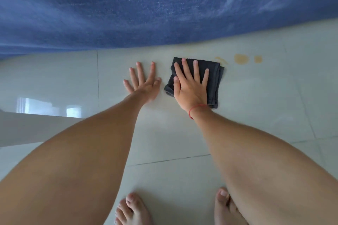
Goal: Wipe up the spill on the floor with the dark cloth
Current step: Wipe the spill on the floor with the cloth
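A folded dark cloth (213,76) lies flat on the pale tiled floor (274,106), just below the edge of a blue rug. My right hand (191,86) presses flat on it with fingers spread, palm down. The spill (241,59) is a yellowish round puddle to the right of the cloth, with a smaller drop (258,59) beyond it and a thin streak (220,59) touching the cloth's far right corner. My left hand (144,82) rests flat on bare tile to the left of the cloth, fingers spread, holding nothing.
A blue rug (164,5) covers the whole far side, its edge close to the cloth and spill. My bare feet (133,210) stand on the tiles at the near edge, knees bent to either side. A pale low surface (27,126) sits at the left.
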`<state>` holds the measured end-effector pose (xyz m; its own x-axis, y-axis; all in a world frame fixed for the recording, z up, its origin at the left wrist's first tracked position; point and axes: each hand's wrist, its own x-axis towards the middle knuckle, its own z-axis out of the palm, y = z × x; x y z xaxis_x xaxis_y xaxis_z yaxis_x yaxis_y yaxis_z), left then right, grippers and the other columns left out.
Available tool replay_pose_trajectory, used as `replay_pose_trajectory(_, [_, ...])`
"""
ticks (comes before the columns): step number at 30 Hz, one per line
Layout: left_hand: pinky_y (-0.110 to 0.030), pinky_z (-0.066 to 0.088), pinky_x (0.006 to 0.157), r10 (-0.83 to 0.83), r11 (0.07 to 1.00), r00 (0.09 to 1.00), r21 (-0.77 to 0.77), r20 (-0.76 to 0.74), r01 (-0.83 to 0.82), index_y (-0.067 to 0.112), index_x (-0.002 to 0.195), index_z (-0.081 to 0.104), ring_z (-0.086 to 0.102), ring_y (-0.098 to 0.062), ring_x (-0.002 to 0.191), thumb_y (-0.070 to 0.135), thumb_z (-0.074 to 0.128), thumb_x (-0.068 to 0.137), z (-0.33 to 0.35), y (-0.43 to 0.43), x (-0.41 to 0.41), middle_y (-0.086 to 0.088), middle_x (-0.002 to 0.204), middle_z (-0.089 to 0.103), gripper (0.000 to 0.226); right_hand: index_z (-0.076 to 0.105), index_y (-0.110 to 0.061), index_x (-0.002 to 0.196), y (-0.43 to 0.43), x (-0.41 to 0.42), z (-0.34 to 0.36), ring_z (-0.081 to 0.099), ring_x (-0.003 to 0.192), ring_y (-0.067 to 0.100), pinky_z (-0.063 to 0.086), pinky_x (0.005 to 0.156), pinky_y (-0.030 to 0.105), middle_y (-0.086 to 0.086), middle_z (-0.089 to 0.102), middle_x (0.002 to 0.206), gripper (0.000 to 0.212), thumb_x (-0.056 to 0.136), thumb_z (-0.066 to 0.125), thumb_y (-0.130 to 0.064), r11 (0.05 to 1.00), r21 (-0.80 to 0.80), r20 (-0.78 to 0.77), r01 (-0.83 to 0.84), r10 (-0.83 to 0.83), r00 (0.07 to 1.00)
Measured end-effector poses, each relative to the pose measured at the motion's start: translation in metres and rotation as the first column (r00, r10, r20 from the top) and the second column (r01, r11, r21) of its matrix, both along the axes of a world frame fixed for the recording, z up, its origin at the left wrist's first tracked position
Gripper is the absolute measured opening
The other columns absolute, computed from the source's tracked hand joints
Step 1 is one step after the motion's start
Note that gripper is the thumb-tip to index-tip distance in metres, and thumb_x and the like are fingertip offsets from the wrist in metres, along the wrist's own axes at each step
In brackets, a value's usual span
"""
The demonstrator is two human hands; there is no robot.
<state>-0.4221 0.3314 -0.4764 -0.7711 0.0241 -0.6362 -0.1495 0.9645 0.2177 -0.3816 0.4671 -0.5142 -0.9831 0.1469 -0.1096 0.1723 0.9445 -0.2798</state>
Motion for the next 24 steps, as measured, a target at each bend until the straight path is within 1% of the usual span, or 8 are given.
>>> replay_pose_trajectory(4, [-0.052,-0.018,0.114,-0.011,1.000,1.000,-0.008,0.002,0.011,0.047,0.146,-0.021,-0.034,-0.022,0.142,0.050,0.010,0.101,0.003,0.000,0.001,0.002,0.154,-0.038,0.054,0.036,-0.029,0.146,0.004,0.055,0.003,0.022,0.147,0.024,0.009,0.118,0.050,-0.007,0.031,0.156,0.050,0.097,0.026,-0.036,0.995,-0.034,0.016,-0.099,0.099,0.995])
replay_pose_trajectory(6, [-0.053,-0.017,0.115,-0.018,1.000,1.000,-0.014,0.001,0.018,0.047,0.147,-0.020,-0.033,-0.023,0.143,0.050,0.010,0.101,0.004,0.001,0.002,0.002,0.154,-0.038,0.055,0.037,-0.028,0.146,0.026,0.077,0.004,0.023,0.146,0.023,0.009,0.118,0.045,-0.007,0.031,0.156,0.050,0.098,0.026,-0.036,0.994,-0.019,0.042,-0.109,0.109,0.993])
replay_pose_trajectory(8, [-0.053,-0.016,0.116,-0.017,1.000,1.000,-0.014,-0.005,0.017,0.047,0.147,-0.019,-0.033,-0.023,0.143,0.050,0.010,0.101,0.004,0.000,0.002,0.002,0.154,-0.037,0.055,0.034,-0.030,0.147,0.055,0.088,0.006,0.021,0.147,0.021,0.007,0.119,0.043,-0.009,0.027,0.157,0.052,0.097,0.022,-0.039,1.000,0.001,0.063,0.005,-0.005,0.998])
replay_pose_trajectory(12, [-0.053,-0.017,0.115,-0.002,1.000,1.000,-0.001,-0.017,0.002,0.048,0.147,-0.018,-0.033,-0.023,0.143,0.050,0.011,0.101,0.003,-0.001,0.002,0.003,0.155,-0.037,0.054,0.018,-0.036,0.151,0.091,0.062,0.007,0.004,0.150,0.019,0.000,0.119,0.051,-0.013,0.009,0.161,0.051,0.100,0.018,-0.042,0.972,0.045,0.143,0.229,-0.233,0.962])
replay_pose_trajectory(15, [-0.053,-0.018,0.114,-0.004,1.000,1.000,0.004,-0.017,0.004,0.048,0.147,-0.018,-0.034,-0.023,0.143,0.049,0.011,0.101,0.000,-0.002,0.001,0.003,0.154,-0.037,0.054,0.011,-0.035,0.152,0.083,0.012,0.006,-0.007,0.149,0.025,-0.005,0.116,0.060,-0.009,0.000,0.162,0.052,0.100,0.018,-0.040,0.899,0.027,0.136,0.437,-0.436,0.890])
replay_pose_trajectory(17, [-0.053,-0.019,0.114,-0.007,1.000,1.000,0.005,-0.020,0.007,0.048,0.147,-0.018,-0.034,-0.023,0.143,0.049,0.011,0.101,-0.002,-0.001,0.001,0.003,0.154,-0.037,0.054,0.009,-0.033,0.152,0.069,-0.014,0.003,-0.010,0.149,0.029,-0.007,0.114,0.063,-0.004,-0.003,0.163,0.054,0.099,0.017,-0.040,0.862,0.010,0.126,0.507,-0.504,0.854])
replay_pose_trajectory(20, [-0.052,-0.019,0.113,-0.014,1.000,1.000,-0.001,-0.024,0.014,0.048,0.147,-0.018,-0.034,-0.023,0.143,0.049,0.011,0.101,-0.005,-0.002,0.000,0.003,0.154,-0.037,0.054,0.012,-0.032,0.152,0.045,-0.036,0.003,-0.008,0.148,0.032,-0.008,0.113,0.064,-0.002,0.000,0.163,0.054,0.099,0.018,-0.040,0.908,0.021,0.101,0.418,-0.418,0.903])
replay_pose_trajectory(24, [-0.052,-0.018,0.114,-0.012,1.000,1.000,-0.003,-0.011,0.012,0.049,0.146,-0.019,-0.034,-0.022,0.143,0.050,0.010,0.101,-0.005,-0.001,-0.001,0.004,0.154,-0.038,0.054,0.024,-0.032,0.150,0.010,-0.022,0.001,0.006,0.149,0.029,-0.002,0.114,0.063,-0.004,0.015,0.161,0.052,0.098,0.026,-0.040,0.987,0.008,0.025,0.159,-0.159,0.987])
